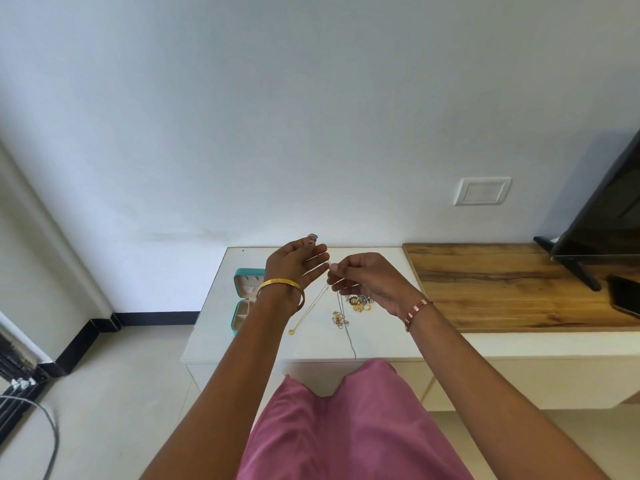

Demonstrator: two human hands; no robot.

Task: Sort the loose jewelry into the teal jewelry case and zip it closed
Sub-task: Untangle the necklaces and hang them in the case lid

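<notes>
Both hands are raised above the white tabletop [381, 341]. My left hand [294, 265] and my right hand [363, 277] meet at the fingertips and pinch a thin gold necklace [311, 306], whose chain hangs down to a small round pendant near the table. The teal jewelry case [242, 296] stands open at the left, partly hidden behind my left wrist. Loose jewelry lies on the table: a small gold chain heap [340, 320], a cluster of gold and stone pieces [360, 303] under my right hand, and a thin grey chain [349, 337] running toward the front edge.
A wooden counter [502, 289] adjoins the white top on the right, carrying a dark screen [606, 209] on a stand and a dark phone [625, 296]. A wall plate [482, 191] sits above. Cables [48, 434] lie on the floor at the left.
</notes>
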